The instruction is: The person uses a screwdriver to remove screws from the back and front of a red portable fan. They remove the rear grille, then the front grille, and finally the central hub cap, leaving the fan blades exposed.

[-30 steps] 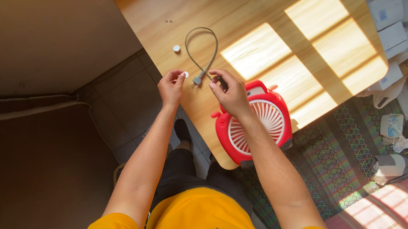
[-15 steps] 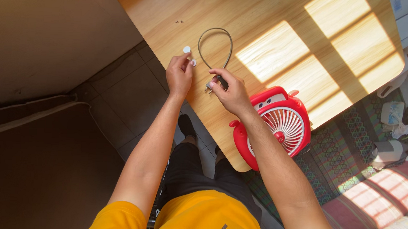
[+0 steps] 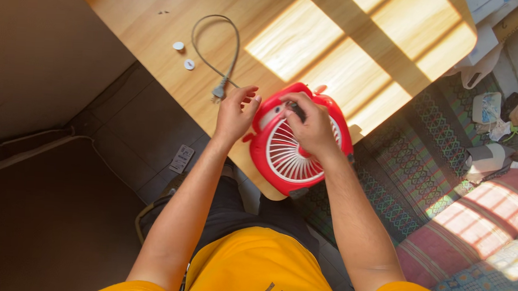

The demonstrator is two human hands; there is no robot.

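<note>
A small red fan (image 3: 282, 159) with a white grille lies face up at the near edge of the wooden table (image 3: 313, 41). My left hand (image 3: 234, 113) grips the fan's left rim. My right hand (image 3: 315, 128) rests on top of the grille, closed on a small dark tool (image 3: 297, 111) whose tip points at the fan's upper part. A grey looped cable (image 3: 216, 44) lies just beyond my left hand, its plug end (image 3: 218, 93) close to my fingers. Two small white discs (image 3: 179, 46) (image 3: 189, 64) sit on the table left of the cable.
Dark floor tiles and a brown mat lie left of the table. A patterned rug (image 3: 413, 179) and a striped cushion (image 3: 481, 237) are on the right. Boxes and scattered clutter (image 3: 500, 118) sit at the far right. A small flat card (image 3: 181, 157) lies on the floor.
My left hand set a white disc down beside the other one and came back to the fan's rim. My right hand left the cable's plug and moved onto the fan with the dark tool.
</note>
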